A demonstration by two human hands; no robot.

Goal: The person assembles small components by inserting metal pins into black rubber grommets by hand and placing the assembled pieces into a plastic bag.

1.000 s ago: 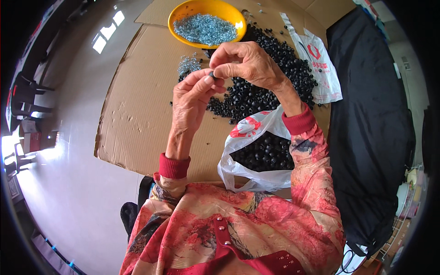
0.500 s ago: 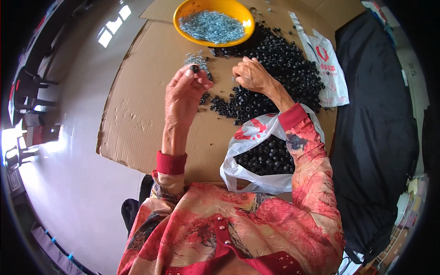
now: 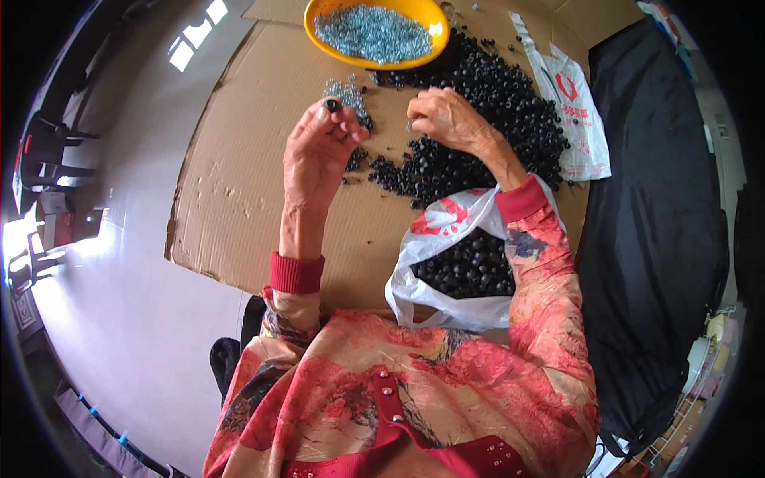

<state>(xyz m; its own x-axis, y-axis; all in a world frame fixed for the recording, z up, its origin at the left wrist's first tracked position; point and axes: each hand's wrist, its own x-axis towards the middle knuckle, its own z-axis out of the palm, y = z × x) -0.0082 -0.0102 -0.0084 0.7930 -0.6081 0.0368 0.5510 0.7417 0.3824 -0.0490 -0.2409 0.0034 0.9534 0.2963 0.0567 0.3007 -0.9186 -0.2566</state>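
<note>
A: Start close in. What sits nearest the person?

B: A white plastic bag [image 3: 446, 263], mouth open, full of small black round parts. It lies just under the right forearm, nearer the body than either hand.

A: And the left hand?

B: The left hand [image 3: 319, 151] is raised off the cardboard sheet [image 3: 239, 183], fingers curled in, thumb and fingertips pinched on one small black cap [image 3: 330, 104] at the very top of the hand. So it is closed on that piece, not flat or spread.

A: The right hand?

B: The right hand [image 3: 448, 119] is lowered, palm down, to the right of the left hand and apart from it. Its fingers are bent down at the near edge of the loose pile of black caps [image 3: 486, 119]. A tiny light-coloured thing shows at its fingertips, but I cannot tell whether it is gripped or just lying there.

A: What lies between the hands?

B: A small heap of silvery screws [image 3: 347, 92], just beside the left fingertips, and a scatter of black caps below it.

A: Farther out?

B: Beyond both hands, an orange bowl [image 3: 430, 24] holding more silvery screws. Off past the right hand, a second, flat white bag [image 3: 578, 119] at the pile's far side, then dark cloth [image 3: 653, 207].
</note>
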